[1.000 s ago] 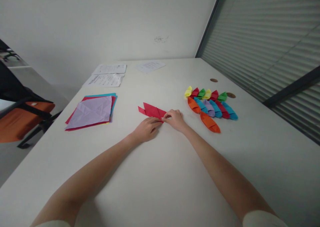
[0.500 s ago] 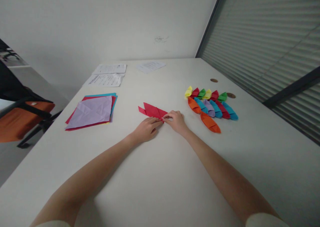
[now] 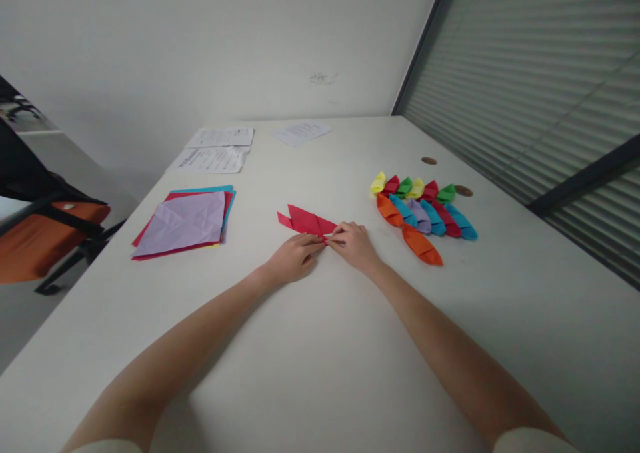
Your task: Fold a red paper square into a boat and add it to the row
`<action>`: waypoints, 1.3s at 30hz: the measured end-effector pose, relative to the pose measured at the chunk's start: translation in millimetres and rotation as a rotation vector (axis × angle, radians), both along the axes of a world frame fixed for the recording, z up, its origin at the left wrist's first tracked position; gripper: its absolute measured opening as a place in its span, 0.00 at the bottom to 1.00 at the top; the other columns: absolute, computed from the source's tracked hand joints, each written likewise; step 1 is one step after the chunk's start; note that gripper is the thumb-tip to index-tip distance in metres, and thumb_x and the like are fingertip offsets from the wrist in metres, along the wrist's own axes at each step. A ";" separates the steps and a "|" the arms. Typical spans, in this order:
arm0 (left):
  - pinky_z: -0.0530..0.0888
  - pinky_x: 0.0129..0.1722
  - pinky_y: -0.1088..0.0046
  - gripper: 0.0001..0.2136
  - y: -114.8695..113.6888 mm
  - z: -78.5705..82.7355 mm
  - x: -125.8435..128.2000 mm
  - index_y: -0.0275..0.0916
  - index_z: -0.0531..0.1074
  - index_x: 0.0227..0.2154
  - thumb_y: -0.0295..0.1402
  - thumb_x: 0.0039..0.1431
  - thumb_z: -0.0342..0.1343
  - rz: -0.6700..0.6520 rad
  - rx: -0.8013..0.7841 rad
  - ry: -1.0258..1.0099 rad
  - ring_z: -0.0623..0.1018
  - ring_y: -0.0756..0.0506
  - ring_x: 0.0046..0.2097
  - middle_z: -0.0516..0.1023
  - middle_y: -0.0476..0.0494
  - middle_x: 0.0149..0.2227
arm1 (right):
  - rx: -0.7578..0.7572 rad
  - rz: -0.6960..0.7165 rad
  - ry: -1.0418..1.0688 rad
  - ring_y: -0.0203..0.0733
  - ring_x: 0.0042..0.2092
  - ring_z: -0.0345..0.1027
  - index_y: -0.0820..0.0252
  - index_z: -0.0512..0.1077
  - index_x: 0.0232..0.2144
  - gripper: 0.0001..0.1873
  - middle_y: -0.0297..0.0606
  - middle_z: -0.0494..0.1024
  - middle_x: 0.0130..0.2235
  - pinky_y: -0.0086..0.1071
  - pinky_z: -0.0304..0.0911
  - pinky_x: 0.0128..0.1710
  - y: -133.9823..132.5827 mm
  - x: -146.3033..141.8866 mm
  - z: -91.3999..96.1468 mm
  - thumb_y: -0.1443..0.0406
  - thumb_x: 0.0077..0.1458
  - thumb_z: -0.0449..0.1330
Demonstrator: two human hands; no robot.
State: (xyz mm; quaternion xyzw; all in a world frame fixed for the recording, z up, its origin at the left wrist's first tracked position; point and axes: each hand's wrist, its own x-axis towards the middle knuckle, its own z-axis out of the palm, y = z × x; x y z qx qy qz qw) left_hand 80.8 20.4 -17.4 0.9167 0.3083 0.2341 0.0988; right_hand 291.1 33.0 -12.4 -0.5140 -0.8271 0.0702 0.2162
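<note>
A red folded paper (image 3: pixel 311 222) lies on the white table, with two pointed ends toward the left and its near right part under my fingers. My left hand (image 3: pixel 296 256) rests on its near edge, fingers together and pressing the paper down. At the right end, my right hand (image 3: pixel 354 245) pinches the paper's near corner between thumb and fingers. The fingertips of both hands almost meet there and hide part of the fold. To the right lies an orange folded paper piece (image 3: pixel 421 245), the nearest of several coloured folded pieces.
A stack of coloured paper sheets, a lilac sheet (image 3: pixel 184 223) on top, lies at the left. Printed sheets (image 3: pixel 215 158) are at the back left, another printed sheet (image 3: pixel 301 132) at the back. An orange chair (image 3: pixel 50 230) stands beyond the left edge; window blinds (image 3: pixel 540 93) border the right.
My right hand's fingers have shifted slightly at the near corner of the red paper. My left hand and the other things stay practically where they were.
</note>
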 end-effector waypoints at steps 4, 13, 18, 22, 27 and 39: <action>0.72 0.56 0.58 0.22 2.4 -2.5 -0.7 0.36 0.73 0.52 0.21 0.55 0.48 -0.001 -0.010 -0.026 0.74 0.42 0.54 0.75 0.36 0.52 | -0.001 0.050 -0.030 0.44 0.44 0.64 0.54 0.81 0.32 0.09 0.39 0.76 0.39 0.38 0.52 0.44 -0.5 2.8 4.0 0.63 0.59 0.60; 0.72 0.55 0.59 0.23 0.6 -0.4 -0.9 0.36 0.70 0.54 0.21 0.55 0.48 0.018 -0.003 0.012 0.74 0.42 0.52 0.75 0.37 0.51 | 0.023 0.120 -0.120 0.47 0.47 0.60 0.52 0.81 0.39 0.14 0.41 0.75 0.42 0.41 0.51 0.46 -0.2 9.0 7.1 0.70 0.56 0.57; 0.70 0.55 0.57 0.22 -2.9 4.1 1.1 0.37 0.68 0.57 0.25 0.59 0.48 0.010 0.034 0.113 0.73 0.40 0.52 0.73 0.37 0.52 | 0.033 0.121 -0.124 0.48 0.48 0.59 0.52 0.81 0.40 0.16 0.42 0.75 0.42 0.41 0.51 0.46 0.3 8.6 6.4 0.71 0.58 0.55; 0.70 0.54 0.58 0.21 -5.3 6.2 2.0 0.37 0.69 0.55 0.26 0.59 0.48 0.024 0.039 0.122 0.74 0.39 0.51 0.74 0.37 0.51 | 0.029 0.097 -0.127 0.48 0.48 0.59 0.52 0.81 0.40 0.16 0.42 0.75 0.43 0.41 0.51 0.46 -0.2 6.9 6.8 0.70 0.59 0.55; 0.73 0.52 0.60 0.18 -5.9 5.6 0.8 0.35 0.72 0.50 0.24 0.57 0.48 0.018 0.011 0.033 0.76 0.41 0.49 0.77 0.37 0.48 | 0.032 0.097 -0.132 0.48 0.47 0.59 0.52 0.81 0.40 0.16 0.42 0.75 0.42 0.41 0.51 0.45 -0.7 7.1 7.8 0.71 0.59 0.54; 0.74 0.53 0.60 0.17 -3.3 1.1 0.4 0.35 0.74 0.45 0.21 0.54 0.50 -0.035 0.056 -0.046 0.76 0.41 0.51 0.77 0.36 0.49 | -0.044 0.060 0.173 0.46 0.45 0.64 0.48 0.80 0.41 0.11 0.38 0.76 0.40 0.41 0.56 0.48 10.9 13.7 -11.4 0.64 0.59 0.60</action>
